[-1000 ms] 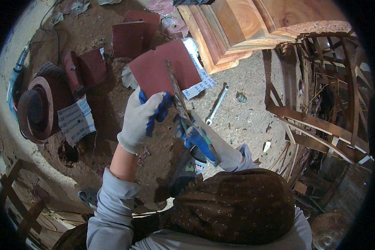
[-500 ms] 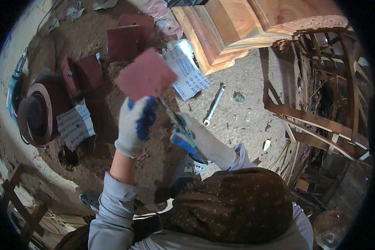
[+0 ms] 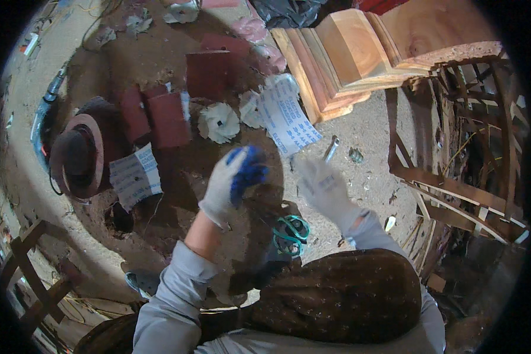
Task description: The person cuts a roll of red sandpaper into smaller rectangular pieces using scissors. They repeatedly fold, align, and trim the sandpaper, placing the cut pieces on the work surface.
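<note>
My left hand (image 3: 230, 186), in a white glove with blue-coated fingers, is above the dirt floor. Its fingers are loosely apart and hold nothing I can see. To its right, my right hand (image 3: 325, 187) is smeared by motion, so its fingers are unclear. Scissors (image 3: 290, 235) with green handles lie below and between the hands. Beyond the hands lie a pale scalloped disc (image 3: 218, 123) and a white printed abrasive sheet (image 3: 286, 115), face down. Dark red sandpaper squares (image 3: 208, 75) lie farther off, and more red sandpaper pieces (image 3: 168, 120) to the left.
A brown sandpaper roll (image 3: 79, 154) stands at left beside another white-backed sheet (image 3: 137, 177) and a blue power tool (image 3: 43, 121). Stepped wooden moulding (image 3: 342, 56) is at the far right, near a wrench (image 3: 331, 148). A wooden frame (image 3: 454, 186) stands at right.
The red sandpaper square has left my left hand. The scissors have left my right hand and lie on the floor. Both hands appear farther right, and the pale disc is now uncovered.
</note>
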A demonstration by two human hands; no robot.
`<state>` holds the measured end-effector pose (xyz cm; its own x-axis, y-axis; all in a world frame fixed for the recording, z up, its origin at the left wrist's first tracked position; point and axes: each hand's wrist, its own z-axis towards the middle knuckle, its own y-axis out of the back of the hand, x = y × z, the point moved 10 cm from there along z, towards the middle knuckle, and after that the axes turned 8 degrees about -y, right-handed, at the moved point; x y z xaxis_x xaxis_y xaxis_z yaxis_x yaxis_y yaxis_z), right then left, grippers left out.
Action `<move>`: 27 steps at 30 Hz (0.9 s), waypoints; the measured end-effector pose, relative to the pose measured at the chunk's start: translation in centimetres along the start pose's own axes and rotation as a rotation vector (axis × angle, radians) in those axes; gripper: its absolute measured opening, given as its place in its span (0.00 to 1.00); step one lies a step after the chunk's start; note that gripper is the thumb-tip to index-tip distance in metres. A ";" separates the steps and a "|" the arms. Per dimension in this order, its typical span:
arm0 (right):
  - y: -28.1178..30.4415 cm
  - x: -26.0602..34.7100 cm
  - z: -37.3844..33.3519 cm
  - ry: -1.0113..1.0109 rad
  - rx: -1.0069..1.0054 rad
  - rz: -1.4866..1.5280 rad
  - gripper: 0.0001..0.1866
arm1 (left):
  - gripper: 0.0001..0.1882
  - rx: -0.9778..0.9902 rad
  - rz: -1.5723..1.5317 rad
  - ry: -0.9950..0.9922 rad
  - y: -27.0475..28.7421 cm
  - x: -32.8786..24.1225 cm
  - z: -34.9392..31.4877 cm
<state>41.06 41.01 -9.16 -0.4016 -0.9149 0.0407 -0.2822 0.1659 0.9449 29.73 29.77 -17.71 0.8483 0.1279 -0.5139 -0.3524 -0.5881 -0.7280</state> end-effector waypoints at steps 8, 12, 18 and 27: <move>6.2 -1.5 4.2 0.191 -0.426 0.289 0.19 | 0.22 -0.118 -0.048 0.005 0.7 -1.0 0.8; 7.4 4.8 1.3 0.446 -0.110 0.546 0.17 | 0.26 -0.105 -0.102 -0.082 -0.4 -3.5 0.4; 13.2 2.5 2.7 0.131 -0.405 0.613 0.16 | 0.23 0.290 0.492 -0.367 -4.2 -7.4 -0.6; 11.3 0.7 4.5 0.054 -0.195 0.889 0.16 | 0.28 0.347 0.156 -0.173 -7.7 -6.6 -2.6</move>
<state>33.59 43.88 0.12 -0.3578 -0.4969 0.7907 0.2656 0.7576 0.5963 27.92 31.43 -7.53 0.7061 0.2082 -0.6768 -0.6085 -0.3104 -0.7303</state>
